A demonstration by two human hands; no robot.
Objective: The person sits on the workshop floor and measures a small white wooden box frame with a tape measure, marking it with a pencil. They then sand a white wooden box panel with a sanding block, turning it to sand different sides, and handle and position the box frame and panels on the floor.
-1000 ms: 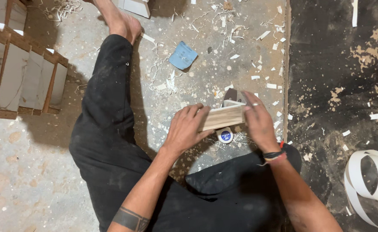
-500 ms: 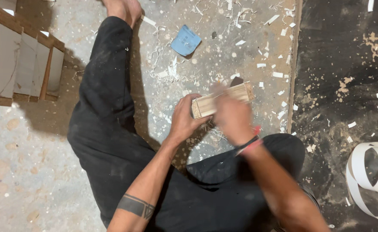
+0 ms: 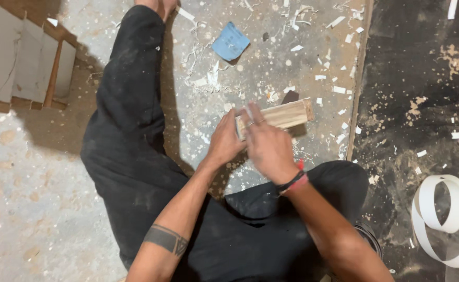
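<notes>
- Since the earlier frame, the right hand (image 3: 268, 146) had slid leftwards along the wooden block (image 3: 287, 114), from its right end to near its left end, so that the right half of the block lay bare.
- That right hand lay blurred over the block's left part, palm down with fingers stretched up-frame across it; whether it gripped something thin against the wood could not be told, though a pale sliver showed at its fingertips.
- Beside it, the left hand (image 3: 224, 142) was closed round the block's left end, thumb and fingers pinching it steady.
- Both hands met at that same left end; the right hand was the one lying over the top face.
- One block was in play, near the middle of the frame: its long axis ran left to right, the right end tipped slightly up-frame, and it ran away from the hands towards the right.
- Farther out, one blue sheet of sandpaper (image 3: 230, 42) lay on the floor (image 3: 41, 198) in the upper middle, well apart from the block.
- White shavings (image 3: 208, 78), too many to count, were scattered across the upper part of the frame.
- One coil of white edging strip (image 3: 443, 219) sat at the lower right.
- One wooden frame (image 3: 20, 68) stood at the upper left.
</notes>
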